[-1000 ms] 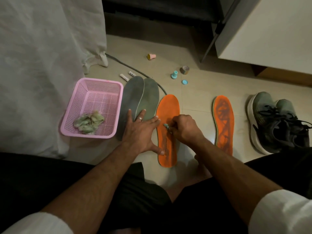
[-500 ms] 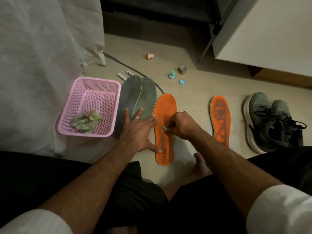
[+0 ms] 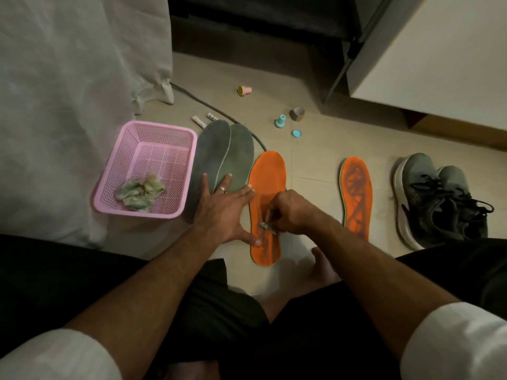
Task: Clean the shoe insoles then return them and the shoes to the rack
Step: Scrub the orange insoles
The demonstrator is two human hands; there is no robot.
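Beige tiled floor (image 3: 310, 160): splayed left hand (image 3: 222, 212) pins the near orange foam insole (image 3: 267, 174); right hand (image 3: 290, 212) pinches a small crumpled wipe (image 3: 265, 225) against it.

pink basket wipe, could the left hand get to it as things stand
Probably yes. The left hand lies flat, pinning the orange insole, empty, with the pink basket just to its left. The basket is open-topped and the crumpled wipe sits uncovered; only the grey insoles lie between.
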